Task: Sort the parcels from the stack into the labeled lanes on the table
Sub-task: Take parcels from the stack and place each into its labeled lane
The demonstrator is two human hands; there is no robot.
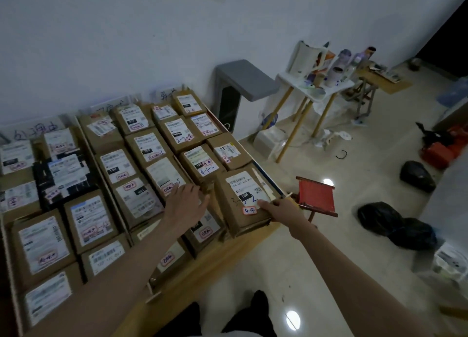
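Observation:
A wooden table (202, 263) is packed with several brown cardboard parcels in lanes split by thin dividers, with handwritten signs (35, 130) on the wall behind. My right hand (281, 210) grips the near right corner of a tilted parcel (240, 205) with a white label and blue handwriting, at the table's right edge. My left hand (187, 205) hovers with fingers spread just left of that parcel, over neighbouring boxes. One black parcel (63, 177) lies in the left lanes.
A small red folding stool (316, 197) stands just right of the table. Black bags (395, 225) lie on the tiled floor. A white side table (316, 86) with bottles and a grey stand (243, 81) sit by the wall.

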